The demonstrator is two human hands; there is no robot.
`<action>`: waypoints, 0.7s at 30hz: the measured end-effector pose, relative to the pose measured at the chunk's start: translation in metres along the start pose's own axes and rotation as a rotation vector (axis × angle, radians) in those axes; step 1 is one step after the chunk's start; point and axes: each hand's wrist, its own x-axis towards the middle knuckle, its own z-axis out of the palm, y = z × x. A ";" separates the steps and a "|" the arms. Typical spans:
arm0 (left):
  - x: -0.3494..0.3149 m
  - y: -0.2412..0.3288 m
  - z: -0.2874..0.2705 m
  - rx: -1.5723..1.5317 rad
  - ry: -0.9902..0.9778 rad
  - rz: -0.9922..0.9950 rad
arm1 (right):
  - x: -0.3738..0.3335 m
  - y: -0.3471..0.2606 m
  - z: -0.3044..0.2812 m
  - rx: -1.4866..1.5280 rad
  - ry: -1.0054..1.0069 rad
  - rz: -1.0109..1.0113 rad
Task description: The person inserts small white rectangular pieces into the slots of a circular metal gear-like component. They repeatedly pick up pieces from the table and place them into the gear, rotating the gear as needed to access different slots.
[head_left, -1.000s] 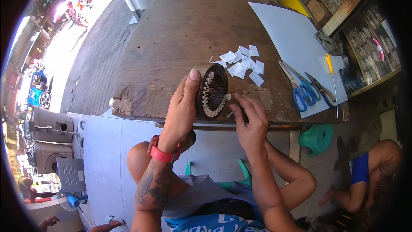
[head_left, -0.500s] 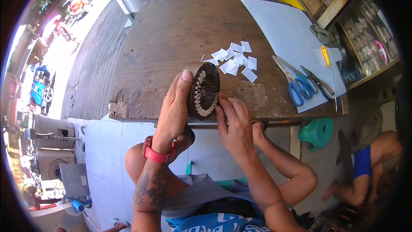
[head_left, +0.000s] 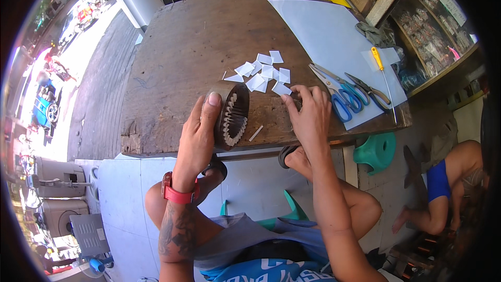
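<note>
My left hand (head_left: pixel 195 133) is wrapped round the outer side of a dark motor stator core (head_left: pixel 223 120), which stands tilted at the table's near edge. Its inner slots face right, and pale liners (head_left: pixel 227 134) stick out along part of the slotted ring. My right hand (head_left: pixel 312 112) is over the table right of the core. Thumb and forefinger are apart, with their tips at the edge of a white paper piece (head_left: pixel 282 89). That piece lies nearest me in a loose pile of small white papers (head_left: pixel 255 82). A narrow white strip (head_left: pixel 255 133) lies between the core and my right hand.
On a large white sheet (head_left: pixel 313 28) at the right lie scissors (head_left: pixel 342 105) with blue handles, pliers (head_left: pixel 369 92) and a yellow-handled screwdriver (head_left: pixel 377 58). A green stool (head_left: pixel 374 154) stands beyond the wooden table (head_left: pixel 177 57). Another person's leg (head_left: pixel 459 172) is at the far right.
My right hand has left the core and moved right to the paper pile. The white strip now shows on the wood. My left hand still holds the core; the whole view has shifted slightly.
</note>
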 end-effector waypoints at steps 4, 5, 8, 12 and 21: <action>0.000 0.006 0.004 0.032 0.007 0.070 | -0.002 -0.001 -0.014 0.307 -0.069 0.123; 0.000 0.007 0.005 0.036 0.024 0.092 | -0.005 -0.003 -0.020 0.430 -0.092 0.200; -0.001 0.010 0.009 0.032 0.057 0.140 | -0.024 -0.008 -0.042 0.503 -0.065 0.248; -0.007 0.014 0.014 -0.148 -0.017 0.145 | -0.036 -0.007 -0.057 0.601 -0.093 0.014; 0.013 0.006 0.006 -0.374 0.059 0.083 | -0.055 -0.035 -0.038 0.768 -0.127 0.037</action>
